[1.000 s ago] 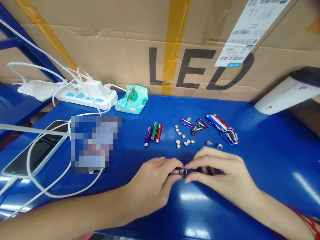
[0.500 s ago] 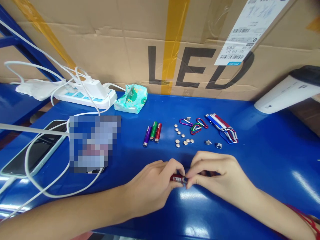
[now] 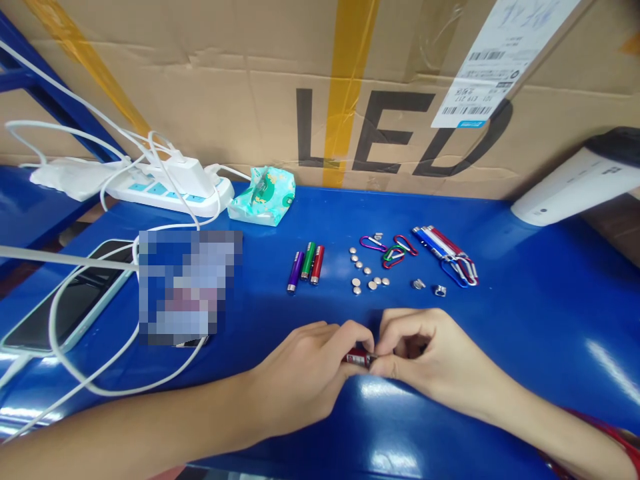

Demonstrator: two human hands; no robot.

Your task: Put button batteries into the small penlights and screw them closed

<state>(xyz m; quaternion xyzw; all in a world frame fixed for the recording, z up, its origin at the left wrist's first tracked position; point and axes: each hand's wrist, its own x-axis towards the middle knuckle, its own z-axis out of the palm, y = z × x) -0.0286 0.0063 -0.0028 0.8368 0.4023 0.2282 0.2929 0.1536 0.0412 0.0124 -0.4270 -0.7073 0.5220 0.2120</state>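
**Red mini torch, tiny parts, slick table**

Red torch (image 3: 358,357) is low over the blue table (image 3: 525,313), pinched between both hands: left hand (image 3: 305,373) clamps the body, right hand (image 3: 425,360) has fingertips closed on its end. My worry: one slip and that end piece skids off. The coin cells (image 3: 367,270) just beyond could scatter if a knuckle bumps them.

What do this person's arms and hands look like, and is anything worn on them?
Both forearms are bare, with no sleeves, gloves or rings showing. The left hand has no ornament; the right hand has a thin red string bracelet at its wrist.
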